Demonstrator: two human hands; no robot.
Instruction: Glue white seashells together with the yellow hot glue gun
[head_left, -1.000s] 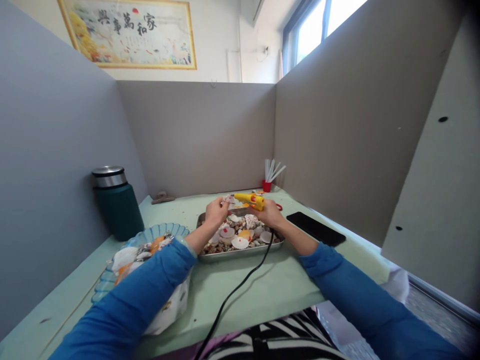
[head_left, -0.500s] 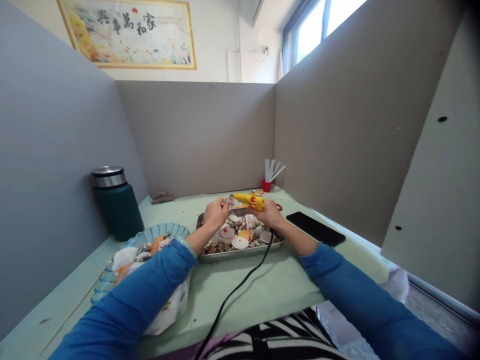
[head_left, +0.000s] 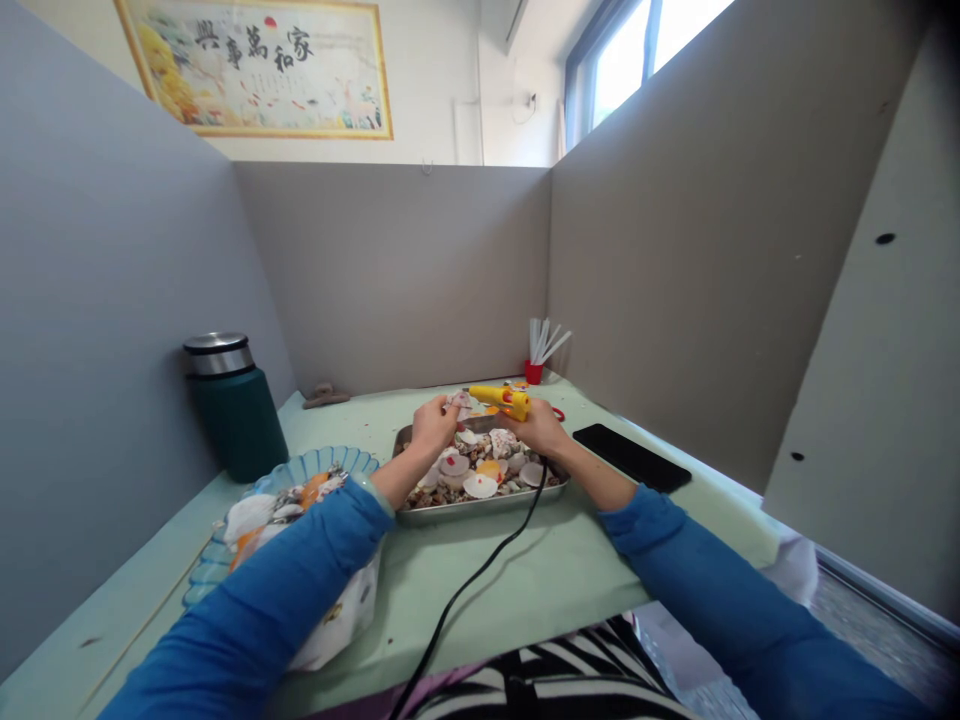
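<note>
My right hand is wrapped round a yellow glue gun, its nozzle pointing left and an orange light glowing on its body. A black cord runs from it down to my lap. Pinched in the fingers of my left hand is a small pale pinkish shell, close to the nozzle tip and partly covered by the fingers. Both hands are above a metal tray filled with small shells, with larger white and orange scallop shells lying on top.
On the left stand a blue fluted dish of shells and a green thermos. A black phone lies at the right. Behind are a red cup with white glue sticks and a brown object. Grey partitions enclose the table.
The shell in my left hand has turned slightly and stands a little apart from the nozzle tip. My right hand and the glue gun have hardly moved.
</note>
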